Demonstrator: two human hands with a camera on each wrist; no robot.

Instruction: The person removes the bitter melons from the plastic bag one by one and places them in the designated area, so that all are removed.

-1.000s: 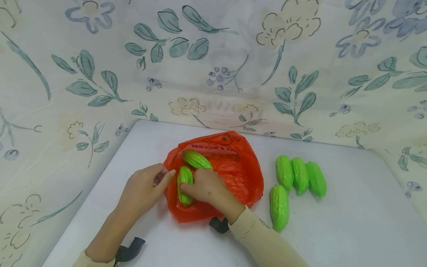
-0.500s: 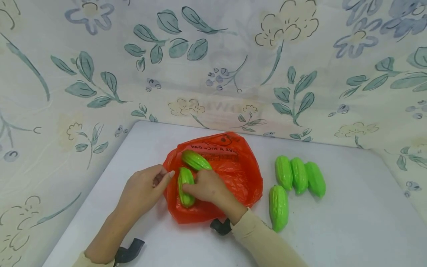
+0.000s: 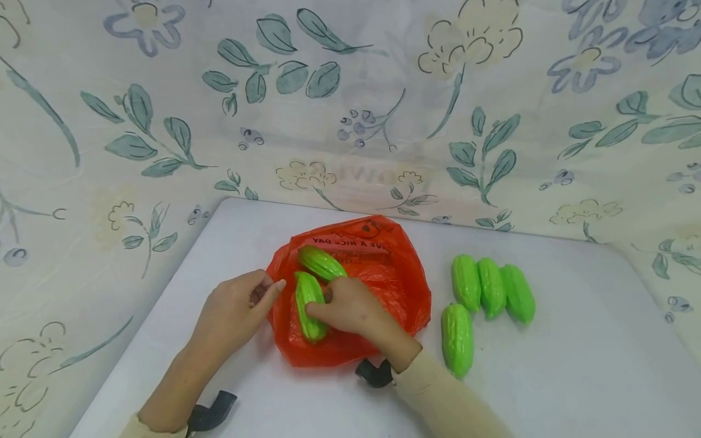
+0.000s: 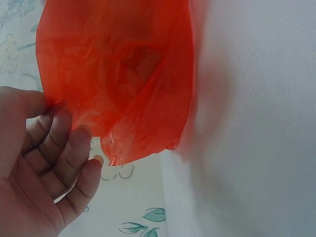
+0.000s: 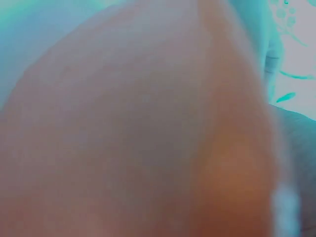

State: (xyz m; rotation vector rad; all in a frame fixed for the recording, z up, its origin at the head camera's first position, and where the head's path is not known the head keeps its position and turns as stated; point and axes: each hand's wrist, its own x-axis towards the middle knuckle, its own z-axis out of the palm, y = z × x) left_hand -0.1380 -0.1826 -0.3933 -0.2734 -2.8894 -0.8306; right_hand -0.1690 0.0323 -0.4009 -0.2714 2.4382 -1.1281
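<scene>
A red plastic bag (image 3: 383,292) lies with its mouth spread wide on the white table. My left hand (image 3: 232,313) pinches the bag's left rim between thumb and forefinger, as the left wrist view shows on the red film (image 4: 123,79). Inside the bag, my right hand (image 3: 350,307) grips a glossy green star fruit (image 3: 310,310), its thumb across the near side; the other fingers are mostly hidden. Just behind lies another green star fruit (image 3: 323,263), also in the bag. The right wrist view is mostly filled by blurred skin (image 5: 123,123).
To the right of the bag, three green star fruits (image 3: 491,289) lie side by side, with one more star fruit (image 3: 457,339) in front of them. A floral-patterned sheet (image 3: 350,121) rises behind the white table (image 3: 575,365). Dark curved wrist pieces (image 3: 213,410) show below both wrists.
My right hand has shifted slightly to the right with the star fruit, which now leans a little more. The left hand and the bag stay nearly where they were.
</scene>
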